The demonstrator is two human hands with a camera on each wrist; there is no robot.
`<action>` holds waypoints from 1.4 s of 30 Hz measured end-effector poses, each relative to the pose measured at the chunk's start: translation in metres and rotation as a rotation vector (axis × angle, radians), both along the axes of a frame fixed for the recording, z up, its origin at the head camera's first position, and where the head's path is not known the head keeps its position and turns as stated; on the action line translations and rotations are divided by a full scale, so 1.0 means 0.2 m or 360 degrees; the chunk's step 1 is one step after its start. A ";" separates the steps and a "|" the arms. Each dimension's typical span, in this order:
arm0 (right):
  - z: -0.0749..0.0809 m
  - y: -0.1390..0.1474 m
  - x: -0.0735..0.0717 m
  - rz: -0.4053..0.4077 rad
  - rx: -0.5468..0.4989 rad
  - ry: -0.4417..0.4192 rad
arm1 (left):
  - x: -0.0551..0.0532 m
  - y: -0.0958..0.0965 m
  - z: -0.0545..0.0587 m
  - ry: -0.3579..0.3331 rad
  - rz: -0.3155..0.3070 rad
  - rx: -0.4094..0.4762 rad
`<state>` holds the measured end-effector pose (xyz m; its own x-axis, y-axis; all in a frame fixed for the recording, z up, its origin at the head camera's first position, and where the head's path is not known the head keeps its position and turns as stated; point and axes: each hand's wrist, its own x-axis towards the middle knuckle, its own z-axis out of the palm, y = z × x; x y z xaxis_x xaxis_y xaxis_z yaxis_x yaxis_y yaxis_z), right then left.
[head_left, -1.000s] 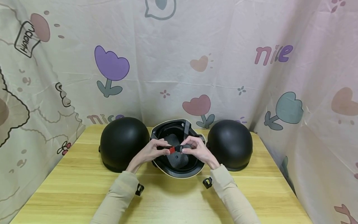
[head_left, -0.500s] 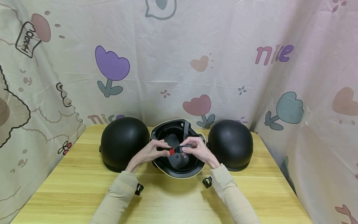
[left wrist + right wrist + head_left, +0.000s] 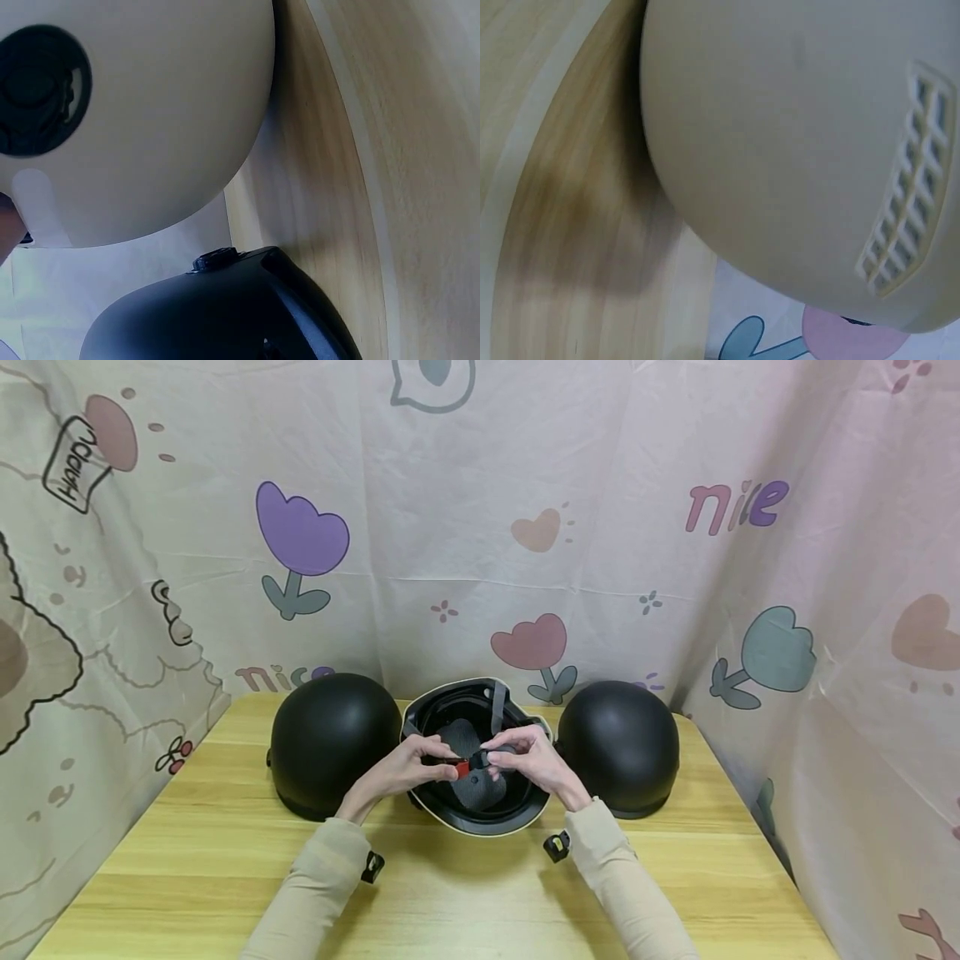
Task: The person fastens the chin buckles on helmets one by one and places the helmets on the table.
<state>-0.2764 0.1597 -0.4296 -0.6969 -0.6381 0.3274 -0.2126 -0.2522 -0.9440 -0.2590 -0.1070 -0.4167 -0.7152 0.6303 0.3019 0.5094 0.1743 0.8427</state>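
A cream-shelled helmet [image 3: 480,827] lies with its black padded inside facing up, between two black helmets. Over its opening my left hand [image 3: 403,768] pinches the red half of a chin-strap buckle [image 3: 462,768]. My right hand [image 3: 531,762] pinches the black half [image 3: 478,761] between thumb and fingers. The two halves meet end to end; whether they are locked together is too small to tell. A grey strap [image 3: 498,706] runs down from the helmet's far rim. In the left wrist view the cream shell [image 3: 165,112] carries a round dark knob [image 3: 37,90].
One black helmet [image 3: 333,743] stands close on the left, another [image 3: 618,747] on the right, both dome up on the wooden table [image 3: 450,910]. A patterned cloth [image 3: 450,527] hangs behind. The right wrist view shows a slatted vent [image 3: 907,195] in the cream shell.
The red buckle half has dipped and tilted slightly, and the black half has shifted a little left. Both hands keep nearly the same place; the helmets stay put.
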 end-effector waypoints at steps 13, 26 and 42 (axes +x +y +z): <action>0.00 -0.04 0.02 0.0001 -0.0056 0.0076 | -0.01 -0.01 -0.02 0.0080 0.0112 0.0072; 0.03 -0.06 0.03 -0.0019 0.0039 0.0103 | 0.00 0.02 -0.01 0.0073 0.0020 0.0090; 0.03 0.03 -0.03 -0.0991 0.0487 0.0868 | 0.02 0.02 0.00 0.0044 0.0286 -0.0333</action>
